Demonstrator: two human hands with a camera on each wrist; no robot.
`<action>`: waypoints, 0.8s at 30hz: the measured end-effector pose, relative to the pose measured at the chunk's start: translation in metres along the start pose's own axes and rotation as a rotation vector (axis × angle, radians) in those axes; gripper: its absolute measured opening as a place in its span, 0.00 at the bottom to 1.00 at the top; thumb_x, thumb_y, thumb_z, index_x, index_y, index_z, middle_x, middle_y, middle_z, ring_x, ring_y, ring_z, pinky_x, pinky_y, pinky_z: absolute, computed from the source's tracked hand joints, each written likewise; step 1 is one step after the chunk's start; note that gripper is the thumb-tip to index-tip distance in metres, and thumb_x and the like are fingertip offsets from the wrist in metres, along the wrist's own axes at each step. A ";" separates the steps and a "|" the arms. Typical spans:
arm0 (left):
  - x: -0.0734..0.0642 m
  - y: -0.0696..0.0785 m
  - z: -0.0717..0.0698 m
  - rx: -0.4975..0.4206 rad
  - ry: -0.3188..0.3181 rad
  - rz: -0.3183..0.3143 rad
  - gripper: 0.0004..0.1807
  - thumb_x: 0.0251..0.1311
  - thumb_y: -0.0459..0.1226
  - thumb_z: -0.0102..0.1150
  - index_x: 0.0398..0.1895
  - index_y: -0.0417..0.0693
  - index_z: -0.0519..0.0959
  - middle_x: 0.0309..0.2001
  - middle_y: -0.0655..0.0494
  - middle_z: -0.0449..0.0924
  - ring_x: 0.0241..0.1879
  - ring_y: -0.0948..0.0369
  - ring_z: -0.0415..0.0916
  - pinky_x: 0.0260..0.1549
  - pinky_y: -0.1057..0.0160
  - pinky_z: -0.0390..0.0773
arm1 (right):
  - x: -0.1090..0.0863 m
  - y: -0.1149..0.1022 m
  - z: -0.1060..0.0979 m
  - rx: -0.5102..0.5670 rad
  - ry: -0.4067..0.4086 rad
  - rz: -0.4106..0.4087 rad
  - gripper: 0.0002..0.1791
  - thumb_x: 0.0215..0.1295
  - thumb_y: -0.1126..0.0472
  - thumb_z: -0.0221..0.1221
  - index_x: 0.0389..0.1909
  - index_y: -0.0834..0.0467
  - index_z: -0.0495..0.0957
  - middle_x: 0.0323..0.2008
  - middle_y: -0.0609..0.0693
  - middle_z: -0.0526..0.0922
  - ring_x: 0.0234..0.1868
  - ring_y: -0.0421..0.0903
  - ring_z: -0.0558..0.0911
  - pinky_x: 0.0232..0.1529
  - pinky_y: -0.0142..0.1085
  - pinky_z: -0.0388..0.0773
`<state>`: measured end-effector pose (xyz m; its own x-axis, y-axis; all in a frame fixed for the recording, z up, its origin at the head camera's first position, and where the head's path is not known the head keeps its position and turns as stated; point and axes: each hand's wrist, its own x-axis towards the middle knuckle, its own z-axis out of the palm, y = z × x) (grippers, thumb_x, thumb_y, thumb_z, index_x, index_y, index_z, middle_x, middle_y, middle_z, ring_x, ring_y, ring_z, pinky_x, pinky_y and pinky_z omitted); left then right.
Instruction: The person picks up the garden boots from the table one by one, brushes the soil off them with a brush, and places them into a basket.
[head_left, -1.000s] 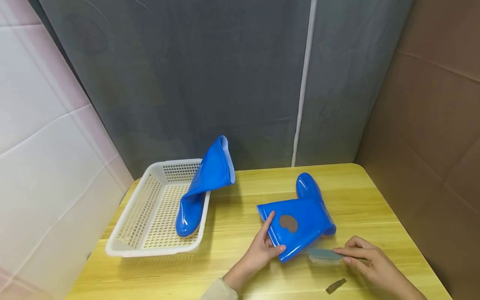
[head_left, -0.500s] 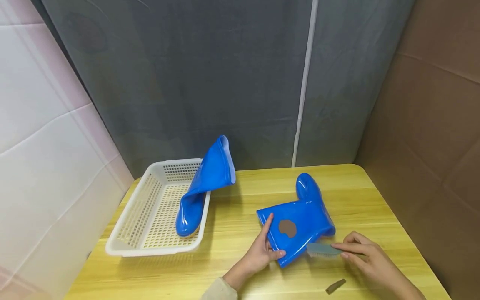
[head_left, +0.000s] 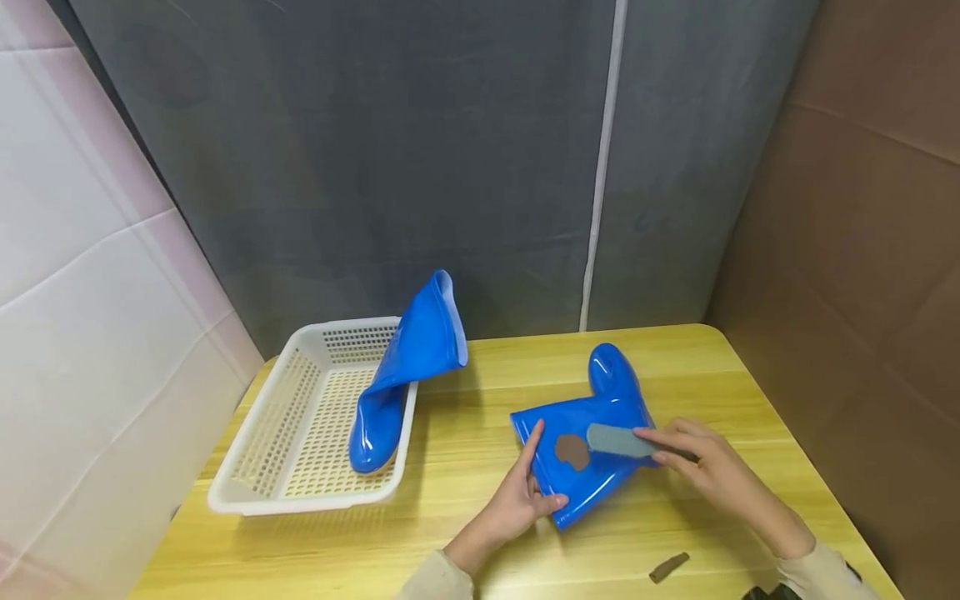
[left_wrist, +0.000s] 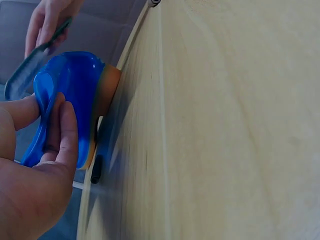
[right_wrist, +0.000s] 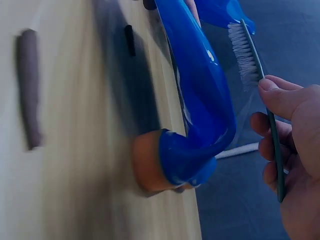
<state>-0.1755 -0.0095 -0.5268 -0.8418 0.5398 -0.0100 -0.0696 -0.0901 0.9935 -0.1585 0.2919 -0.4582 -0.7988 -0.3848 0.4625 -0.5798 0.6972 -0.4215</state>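
Observation:
My left hand point(head_left: 510, 504) grips the top rim of a glossy blue rubber boot point(head_left: 600, 483), thumb on one side and fingers on the other. Its shaft bears a brown patch point(head_left: 572, 452); in the right wrist view the orange-brown sole point(right_wrist: 148, 162) is down at the table and the shaft is raised. My right hand point(head_left: 712, 471) holds a scrubbing brush point(head_left: 618, 442) by its slim green handle. In the head view the brush overlaps the shaft just right of the patch. White bristles point(right_wrist: 243, 55) show in the right wrist view, facing the boot.
A white perforated basket point(head_left: 240, 492) stands at the left, with a second blue boot point(head_left: 427, 337) leaning over its right side. A brown strip point(head_left: 669, 567) lies near the front edge. Under the held boot lies a small dark piece point(left_wrist: 96, 169). Fabric walls surround the table.
My right hand has carried the brush up and left, from beside the boot's lower edge to over the shaft by the brown patch. My left hand keeps its grip on the rim.

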 end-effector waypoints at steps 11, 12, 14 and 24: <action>0.001 0.002 -0.005 0.006 -0.007 0.014 0.56 0.62 0.27 0.60 0.79 0.75 0.36 0.79 0.37 0.46 0.64 0.42 0.74 0.55 0.60 0.82 | 0.062 0.015 0.018 -0.037 -0.245 0.049 0.20 0.70 0.55 0.59 0.61 0.39 0.78 0.45 0.43 0.83 0.50 0.45 0.78 0.50 0.46 0.81; 0.001 0.002 -0.005 -0.001 -0.013 0.019 0.56 0.62 0.26 0.60 0.79 0.74 0.36 0.79 0.37 0.45 0.65 0.42 0.73 0.55 0.59 0.82 | 0.065 0.017 0.020 -0.038 -0.253 0.043 0.21 0.69 0.55 0.60 0.61 0.39 0.78 0.43 0.42 0.82 0.49 0.43 0.77 0.49 0.43 0.80; 0.002 0.002 -0.005 -0.008 -0.021 0.027 0.56 0.62 0.27 0.60 0.79 0.74 0.36 0.79 0.38 0.44 0.66 0.42 0.72 0.56 0.60 0.81 | 0.069 0.021 0.024 -0.050 -0.268 0.038 0.21 0.68 0.55 0.61 0.60 0.37 0.78 0.40 0.39 0.81 0.46 0.40 0.75 0.46 0.38 0.79; 0.005 0.003 -0.005 -0.032 -0.052 0.067 0.55 0.63 0.27 0.59 0.79 0.72 0.34 0.80 0.41 0.40 0.69 0.41 0.68 0.57 0.61 0.80 | 0.073 0.031 0.032 -0.008 -0.313 0.060 0.19 0.69 0.52 0.60 0.59 0.37 0.79 0.34 0.38 0.75 0.39 0.37 0.68 0.38 0.29 0.70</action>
<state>-0.1829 -0.0111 -0.5243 -0.8163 0.5742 0.0631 -0.0319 -0.1540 0.9876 -0.2398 0.2663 -0.4630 -0.8428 -0.5093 0.1744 -0.5300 0.7285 -0.4339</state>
